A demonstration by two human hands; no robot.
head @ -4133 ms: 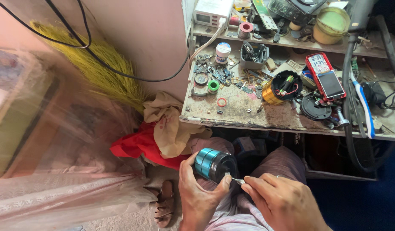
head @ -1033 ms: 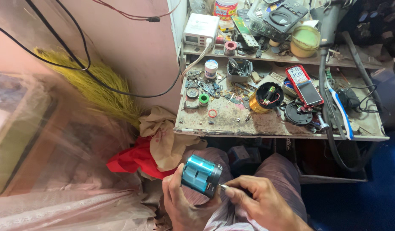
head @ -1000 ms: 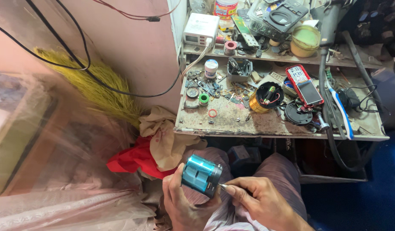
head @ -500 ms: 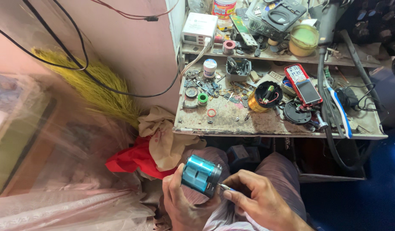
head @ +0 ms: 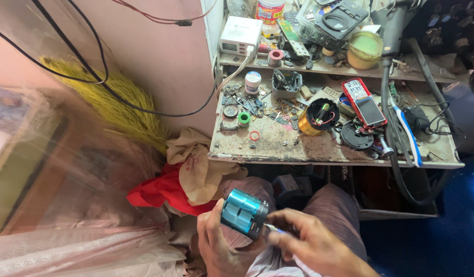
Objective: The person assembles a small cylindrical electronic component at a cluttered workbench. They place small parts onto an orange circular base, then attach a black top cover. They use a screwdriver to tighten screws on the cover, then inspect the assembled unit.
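Note:
My left hand (head: 219, 246) grips a small blue metallic cylinder (head: 243, 213) with a dark end, held over my lap at the bottom of the view. My right hand (head: 311, 246) pinches a thin metal tool (head: 271, 228) whose tip touches the dark end of the cylinder. Both hands sit close together, below the front edge of the workbench (head: 278, 141).
The dirty workbench carries small parts, a red ring (head: 254, 135), a green ring (head: 244, 118), a yellow-black round housing (head: 319, 115), a red phone (head: 367, 102) and cables. A white box (head: 240, 36) stands on the upper shelf. Red and tan cloths (head: 188, 177) and a yellow broom (head: 119, 105) lie left.
The view has shifted slightly. The cylinder stays in my left hand and the right hand keeps the tool at its dark end, with only small motion.

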